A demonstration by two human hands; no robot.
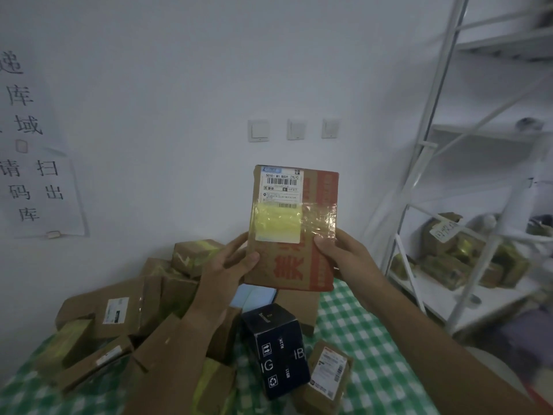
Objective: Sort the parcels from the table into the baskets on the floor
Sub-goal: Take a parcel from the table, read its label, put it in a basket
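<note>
- Held parcel (pixel 291 226): a flat brown cardboard packet, raised upright in front of the wall above the worktop (pixel 365 348), its long axis near vertical and its labelled face turned toward the camera.
- Left hand (pixel 227 265): the grip is clamped on the lower left edge of the parcel, thumb across the front face, fingers passing behind.
- Right hand (pixel 344 253): the grip is clamped on the lower right edge, thumb on the front beside the glossy tape, remaining fingers hidden behind the cardboard.
- Key relation: both hands sit at the parcel's lower end, so most of its length stands above the grips; neither hand is plainly nearer, the hold being roughly symmetrical.
- Shipping label (pixel 281 187): on the upper left of the face, with a barcode; a yellow taped patch lies below it. The step in hand is judged to be reading the label to choose a destination.
- Remaining parcels: a heap (pixel 119 310) lies on the checked cloth at left, with a black box (pixel 276 351) below the held parcel.
- Baskets: none is visible; the floor at right is too blurred to tell, so the direction of the coming carry cannot be fixed.
</note>
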